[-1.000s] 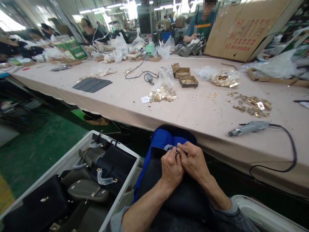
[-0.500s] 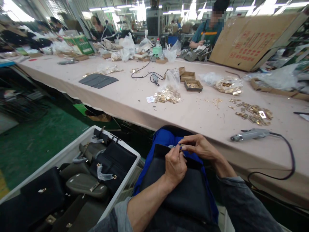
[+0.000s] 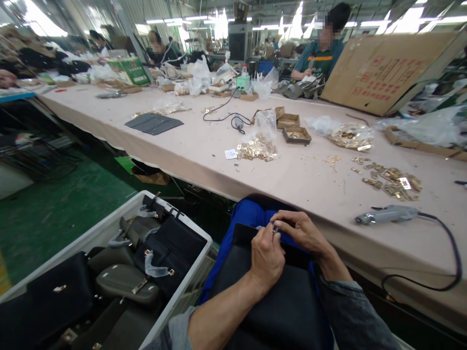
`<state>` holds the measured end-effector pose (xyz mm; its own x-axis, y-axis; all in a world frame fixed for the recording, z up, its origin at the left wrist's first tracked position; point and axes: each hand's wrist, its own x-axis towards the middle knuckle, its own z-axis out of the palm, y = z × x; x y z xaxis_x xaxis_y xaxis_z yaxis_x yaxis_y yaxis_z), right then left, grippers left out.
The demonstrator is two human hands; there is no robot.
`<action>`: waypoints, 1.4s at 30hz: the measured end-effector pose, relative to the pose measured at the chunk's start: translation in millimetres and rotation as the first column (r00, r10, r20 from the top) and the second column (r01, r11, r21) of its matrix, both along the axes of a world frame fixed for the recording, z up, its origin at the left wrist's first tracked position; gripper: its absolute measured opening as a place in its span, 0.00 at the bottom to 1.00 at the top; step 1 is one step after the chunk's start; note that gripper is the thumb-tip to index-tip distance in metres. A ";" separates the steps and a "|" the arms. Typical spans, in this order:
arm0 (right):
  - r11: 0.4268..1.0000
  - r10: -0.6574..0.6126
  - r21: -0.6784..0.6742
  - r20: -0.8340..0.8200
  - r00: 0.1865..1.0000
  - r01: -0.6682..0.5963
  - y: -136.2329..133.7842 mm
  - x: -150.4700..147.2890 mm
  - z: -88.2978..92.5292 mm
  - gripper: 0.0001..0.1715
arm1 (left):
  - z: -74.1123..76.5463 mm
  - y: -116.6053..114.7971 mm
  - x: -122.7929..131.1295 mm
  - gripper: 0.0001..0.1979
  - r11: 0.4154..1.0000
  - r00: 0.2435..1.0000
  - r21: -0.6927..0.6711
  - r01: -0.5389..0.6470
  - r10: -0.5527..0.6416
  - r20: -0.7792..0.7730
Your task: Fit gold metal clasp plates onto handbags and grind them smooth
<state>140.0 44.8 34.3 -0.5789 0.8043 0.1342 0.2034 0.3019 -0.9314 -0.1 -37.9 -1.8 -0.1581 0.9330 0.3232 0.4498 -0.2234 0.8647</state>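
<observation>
A black handbag (image 3: 273, 296) lies across my lap, over blue cloth (image 3: 248, 212). At its upper edge my left hand (image 3: 268, 253) is closed, thumb and fingers pinched round a small gold-coloured metal fitting (image 3: 275, 230). My right hand (image 3: 301, 231) meets it from the other side, its thumb and forefinger pinching the same fitting. Most of the fitting is hidden by the fingers, so its exact kind does not show. A bit of clear plastic wrap peeks out beside the left knuckles.
A white crate (image 3: 199, 233) of black and olive bags stands at my left. On the table (image 3: 292, 180) lie a corded grey electric screwdriver (image 3: 388, 215), piles of gold fittings (image 3: 392, 180), small cardboard boxes (image 3: 297, 135) and a large carton (image 3: 386, 73). A co-worker (image 3: 319, 58) sits across.
The view has shifted a little, so the table things sit slightly lower and further right. My hands stay together at the bag's edge, with the fingers slightly re-placed round the fitting.
</observation>
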 end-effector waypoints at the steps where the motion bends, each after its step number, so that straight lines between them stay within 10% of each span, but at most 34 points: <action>1: 1.000 -0.002 -0.023 -0.012 1.000 0.002 -1.0 2.1 -1.5 0.16 | 1.0 -1.2 -3.0 0.15 0.997 0.991 -0.042 0.064 -0.058 0.119; 6: 0.980 0.058 -0.180 -0.172 0.983 -0.089 -3.2 8.5 -12.5 0.17 | 8.7 0.4 -17.8 0.13 0.935 0.806 -0.236 0.264 -0.080 0.586; 16: 0.993 -0.028 -0.122 -0.159 0.987 0.009 5.8 10.7 -20.5 0.18 | 12.9 4.5 -1.9 0.13 0.968 0.908 -0.240 0.074 0.034 0.417; 21: 0.980 0.035 -0.181 -0.238 0.971 -0.079 10.4 15.1 -22.6 0.17 | 10.0 14.2 -6.1 0.10 0.925 0.787 -0.313 0.216 0.025 0.617; 30: 1.000 -0.004 -0.029 -0.105 0.995 0.001 11.1 22.5 -9.8 0.14 | -4.3 27.5 -8.8 0.13 0.864 0.782 -0.340 0.371 -0.093 0.616; 42: 0.954 -0.084 -0.301 -0.275 0.958 -0.003 12.0 12.9 -51.6 0.20 | 12.0 20.2 -11.3 0.11 0.872 0.832 -0.389 0.297 -0.036 0.553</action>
